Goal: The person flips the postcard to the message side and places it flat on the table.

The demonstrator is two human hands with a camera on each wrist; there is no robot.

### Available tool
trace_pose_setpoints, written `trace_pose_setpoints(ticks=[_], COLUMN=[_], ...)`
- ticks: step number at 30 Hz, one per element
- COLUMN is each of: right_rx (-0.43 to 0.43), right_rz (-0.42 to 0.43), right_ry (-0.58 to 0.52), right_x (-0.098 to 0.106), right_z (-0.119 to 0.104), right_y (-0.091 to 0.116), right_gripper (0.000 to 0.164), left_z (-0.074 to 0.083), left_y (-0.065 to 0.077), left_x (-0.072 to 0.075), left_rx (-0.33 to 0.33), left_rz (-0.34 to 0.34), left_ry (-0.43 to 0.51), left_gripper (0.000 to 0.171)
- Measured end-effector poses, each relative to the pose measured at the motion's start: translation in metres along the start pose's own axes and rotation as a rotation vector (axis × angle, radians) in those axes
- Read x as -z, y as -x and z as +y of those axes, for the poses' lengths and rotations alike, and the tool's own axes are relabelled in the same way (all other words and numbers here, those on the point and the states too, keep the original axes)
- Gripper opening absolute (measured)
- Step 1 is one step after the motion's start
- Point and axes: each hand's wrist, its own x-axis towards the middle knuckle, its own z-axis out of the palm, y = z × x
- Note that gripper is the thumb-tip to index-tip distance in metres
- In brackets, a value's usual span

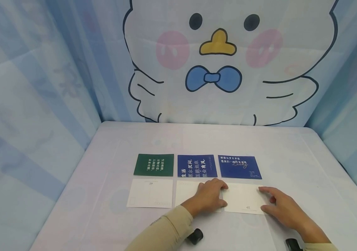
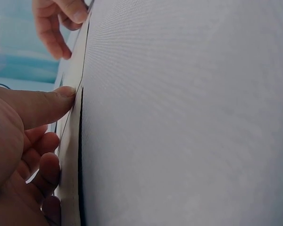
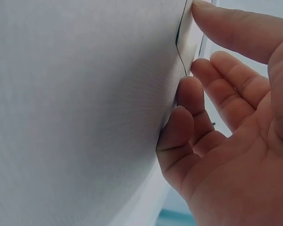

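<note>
On the table lie two rows of cards. My left hand (image 1: 208, 196) lies over the middle cream card (image 1: 184, 190), hiding much of it, with thumb and forefinger at the left edge of the right cream card (image 1: 242, 198). At that card's right edge is my right hand (image 1: 280, 205), its thumb and forefinger spread apart along the side. The right cream card lies flat between the two hands. In the left wrist view the left thumb (image 2: 47, 106) touches a card edge. The right wrist view has the right thumb (image 3: 240, 28) on a card, other fingers loosely bent.
Behind stand a green card (image 1: 154, 165), a blue card (image 1: 197, 166) and another blue card (image 1: 240, 167) in a row. A third cream card (image 1: 150, 195) lies at the left. Printed curtains (image 1: 213, 104) enclose the pale table (image 1: 109, 223) at back and sides.
</note>
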Motion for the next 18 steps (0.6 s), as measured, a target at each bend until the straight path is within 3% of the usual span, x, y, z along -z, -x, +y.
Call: trace_pose_setpoints(ticks=[18], right_rx=[-0.003], right_rz=[0.006], right_ry=[0.002], right_x=[-0.0008], right_z=[0.0000], right_y=[-0.0009], right_gripper=[0.065], left_z=[0.0009], left_y=[0.0000], left_x=[-0.0009], left_rx=[0.000], left_rz=[0.007], left_ry=[-0.020], left_gripper=[0.045])
